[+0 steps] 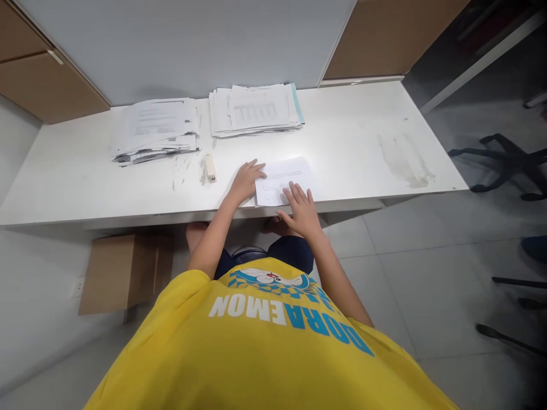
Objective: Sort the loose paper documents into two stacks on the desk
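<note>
A white printed sheet of paper (280, 171) lies near the front edge of the desk, between my hands. My left hand (247, 181) rests at its left edge, open, fingertips reaching onto the paper. Over the lower right part of the sheet lies my right hand (302, 212), its fingers spread and the thumb apart, near the desk's front edge. Whether more sheets lie beneath the top one I cannot tell. To the left of my left hand sits a small cream-coloured stapler (210, 168).
Two stacks of paper, one at the left (158, 122) and one at the centre (256, 111), stand toward the back of the white desk (342, 136). Below the desk is a cardboard box (109, 270). Black chair legs (506, 156) stand on the floor at right.
</note>
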`<state>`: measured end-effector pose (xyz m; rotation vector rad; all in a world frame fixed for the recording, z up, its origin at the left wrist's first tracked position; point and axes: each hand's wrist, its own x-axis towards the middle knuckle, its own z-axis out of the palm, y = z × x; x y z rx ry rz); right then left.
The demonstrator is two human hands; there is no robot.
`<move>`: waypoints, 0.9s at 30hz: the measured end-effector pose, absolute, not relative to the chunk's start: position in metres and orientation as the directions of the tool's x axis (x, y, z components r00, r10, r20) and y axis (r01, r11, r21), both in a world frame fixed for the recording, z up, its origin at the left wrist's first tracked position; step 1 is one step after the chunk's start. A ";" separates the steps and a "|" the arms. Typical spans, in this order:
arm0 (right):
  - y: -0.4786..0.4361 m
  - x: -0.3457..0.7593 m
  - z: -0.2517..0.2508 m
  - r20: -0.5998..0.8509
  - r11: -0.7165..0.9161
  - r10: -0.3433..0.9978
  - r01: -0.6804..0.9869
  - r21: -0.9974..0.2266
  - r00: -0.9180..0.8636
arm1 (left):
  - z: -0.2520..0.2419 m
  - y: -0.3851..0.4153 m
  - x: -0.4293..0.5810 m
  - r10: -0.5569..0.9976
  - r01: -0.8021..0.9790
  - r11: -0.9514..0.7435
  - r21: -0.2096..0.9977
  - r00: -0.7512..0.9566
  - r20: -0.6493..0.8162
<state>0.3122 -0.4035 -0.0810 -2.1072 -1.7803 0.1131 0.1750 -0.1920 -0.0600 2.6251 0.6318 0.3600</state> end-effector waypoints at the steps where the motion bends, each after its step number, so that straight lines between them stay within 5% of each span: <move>1: -0.397 0.313 -0.082 0.154 -0.117 0.972 0.937 -0.329 0.175 | -0.060 -0.195 0.169 0.480 0.371 -0.812 0.449 0.864 0.154; 5: -0.385 0.321 -0.087 0.135 -0.065 0.984 0.946 -0.319 0.113 | -0.064 -0.225 0.140 0.581 0.368 -0.759 0.537 0.755 0.304; 8: -0.389 0.321 -0.092 0.176 -0.024 0.981 0.946 -0.322 0.085 | -0.074 -0.273 0.116 0.835 0.406 -0.520 0.751 0.425 0.348; 12: -0.402 0.306 -0.099 0.263 0.013 0.962 0.954 -0.299 0.070 | -0.092 -0.340 0.095 0.980 0.222 -0.061 0.973 0.198 0.016; 16: -0.416 0.279 -0.103 0.333 0.147 0.941 0.956 -0.253 -0.056 | -0.097 -0.350 0.092 0.924 -0.041 0.283 0.958 0.282 -0.260; 20: -0.422 0.259 -0.102 0.277 0.141 0.960 0.937 -0.320 -0.050 | -0.093 -0.318 0.090 0.917 -0.150 0.299 0.942 0.320 -0.240; 27: -0.409 0.303 -0.107 0.248 -0.217 0.874 0.793 -0.569 0.418 | -0.084 -0.289 0.061 0.907 0.002 0.291 0.957 0.318 -0.277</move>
